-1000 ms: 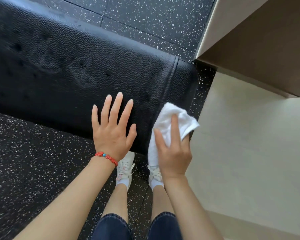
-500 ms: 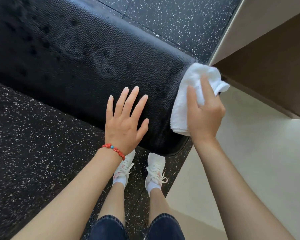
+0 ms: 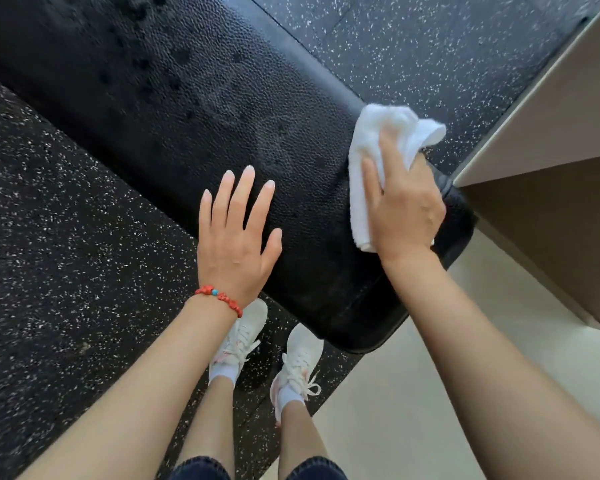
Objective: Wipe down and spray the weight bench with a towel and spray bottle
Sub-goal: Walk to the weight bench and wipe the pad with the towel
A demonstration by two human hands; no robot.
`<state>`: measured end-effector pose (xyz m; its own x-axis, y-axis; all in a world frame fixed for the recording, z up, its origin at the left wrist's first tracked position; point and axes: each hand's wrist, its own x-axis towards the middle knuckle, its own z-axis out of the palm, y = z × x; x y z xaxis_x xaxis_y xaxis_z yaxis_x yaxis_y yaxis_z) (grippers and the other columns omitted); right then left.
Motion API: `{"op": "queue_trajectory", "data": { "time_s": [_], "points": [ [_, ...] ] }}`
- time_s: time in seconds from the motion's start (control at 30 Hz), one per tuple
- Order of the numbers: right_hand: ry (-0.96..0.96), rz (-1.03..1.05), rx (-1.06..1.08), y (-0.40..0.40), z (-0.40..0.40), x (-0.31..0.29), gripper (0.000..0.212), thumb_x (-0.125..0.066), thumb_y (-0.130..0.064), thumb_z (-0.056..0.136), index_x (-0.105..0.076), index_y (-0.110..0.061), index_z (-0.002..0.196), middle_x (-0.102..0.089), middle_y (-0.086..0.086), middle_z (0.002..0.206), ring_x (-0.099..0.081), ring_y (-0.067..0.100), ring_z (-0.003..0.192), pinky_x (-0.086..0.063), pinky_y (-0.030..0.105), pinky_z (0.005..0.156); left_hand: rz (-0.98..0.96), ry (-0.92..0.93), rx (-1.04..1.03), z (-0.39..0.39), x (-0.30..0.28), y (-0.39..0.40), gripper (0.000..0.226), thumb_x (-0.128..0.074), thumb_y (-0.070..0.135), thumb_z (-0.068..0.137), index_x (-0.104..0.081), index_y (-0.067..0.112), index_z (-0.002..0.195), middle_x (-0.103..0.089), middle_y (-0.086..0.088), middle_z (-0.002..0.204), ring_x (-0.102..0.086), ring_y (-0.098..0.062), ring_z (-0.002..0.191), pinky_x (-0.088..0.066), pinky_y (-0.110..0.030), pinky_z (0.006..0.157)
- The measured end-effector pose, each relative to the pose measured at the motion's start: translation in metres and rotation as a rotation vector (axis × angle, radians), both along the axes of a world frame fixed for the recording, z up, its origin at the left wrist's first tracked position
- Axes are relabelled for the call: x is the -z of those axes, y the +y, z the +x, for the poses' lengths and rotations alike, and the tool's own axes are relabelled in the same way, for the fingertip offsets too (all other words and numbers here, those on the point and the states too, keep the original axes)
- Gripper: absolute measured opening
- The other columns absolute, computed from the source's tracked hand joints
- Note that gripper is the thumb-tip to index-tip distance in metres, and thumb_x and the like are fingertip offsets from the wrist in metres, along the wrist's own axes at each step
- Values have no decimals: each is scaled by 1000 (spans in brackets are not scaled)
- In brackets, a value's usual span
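- Towel (image 3: 381, 133), white and bunched, sits under the right hand (image 3: 404, 209) at the end of the weight bench (image 3: 194, 109); spare cloth sticks out beyond the fingertips toward the bench's far edge.
- Grip, right: thumb and fingers laid over the cloth and slightly curled into it, pinning it to the pad. Judgement: the palm bears down so the towel drags with the hand rather than sliding loose.
- Grip, left: left hand (image 3: 236, 237) lies flat on the pad, fingers straight and spread, holding nothing. It lies beside the towel hand, toward the bench's long run, a strip of bare pad between them. Judgement: a brace, taking body weight while the person leans over.
- Bench surface away from the towel hand, past the left fingertips, shows dark blotches and a dull sheen; probably spray wetness not yet wiped.
- Spray bottle: not in view.
- Red bead bracelet (image 3: 219, 297) on the left wrist; white shoes (image 3: 243, 337) on the speckled floor (image 3: 49, 237) below both hands.
- Step judged: wiping the bench end; the long stretch remains.
- Risk: loose cloth past the fingers may fold under and skip patches.
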<state>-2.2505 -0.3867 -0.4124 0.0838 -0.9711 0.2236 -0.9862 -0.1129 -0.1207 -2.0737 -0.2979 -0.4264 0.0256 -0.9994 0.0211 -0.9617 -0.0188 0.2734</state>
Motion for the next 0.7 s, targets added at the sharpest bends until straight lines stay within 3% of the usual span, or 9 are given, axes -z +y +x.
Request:
{"op": "queue_trajectory", "data": {
  "time_s": [0.13,0.27,0.37,0.5,0.6,0.7],
  "points": [
    [29,-4,-227,66,5,-3,37,-52,-34,87,-66,-10,112,-50,11,57,-48,25,45,-37,29,40,2,3,-7,0,2,1,52,-40,31,90,-41,10,137,-35,-17,146,-27,-36,135,-17,-53,110],
    [82,-69,-321,37,10,-2,36,-53,-36,87,-70,-10,105,-49,10,54,-47,24,43,-35,27,38,-14,1,-9,1,4,0,52,-41,31,89,-41,11,137,-36,-16,146,-27,-35,135,-18,-53,110],
    [29,-57,-274,-19,35,-1,35,-58,-35,85,-68,-10,108,-58,17,62,-57,29,51,-42,30,42,-24,-11,-12,0,4,1,53,-42,31,88,-41,11,137,-36,-16,146,-28,-34,135,-18,-52,110],
    [-76,69,-202,-53,58,-1,39,-50,-37,91,-60,-13,121,-62,23,82,-60,36,70,-47,40,56,-13,-29,-21,0,1,-1,53,-44,30,87,-43,11,136,-37,-15,145,-31,-35,135,-20,-52,110],
    [-6,-61,-252,-13,43,-1,36,-55,-33,87,-66,-8,111,-57,19,65,-56,30,53,-42,31,43,7,-7,-11,1,-6,-2,52,-45,30,86,-47,11,134,-39,-15,144,-33,-35,134,-24,-53,108],
    [-28,25,-351,45,30,-2,39,-49,-35,89,-65,-9,113,-47,12,58,-46,26,46,-36,29,39,-17,24,-28,6,-7,-1,50,-47,29,87,-48,10,133,-40,-17,143,-35,-34,133,-27,-52,108]
  ]
}}
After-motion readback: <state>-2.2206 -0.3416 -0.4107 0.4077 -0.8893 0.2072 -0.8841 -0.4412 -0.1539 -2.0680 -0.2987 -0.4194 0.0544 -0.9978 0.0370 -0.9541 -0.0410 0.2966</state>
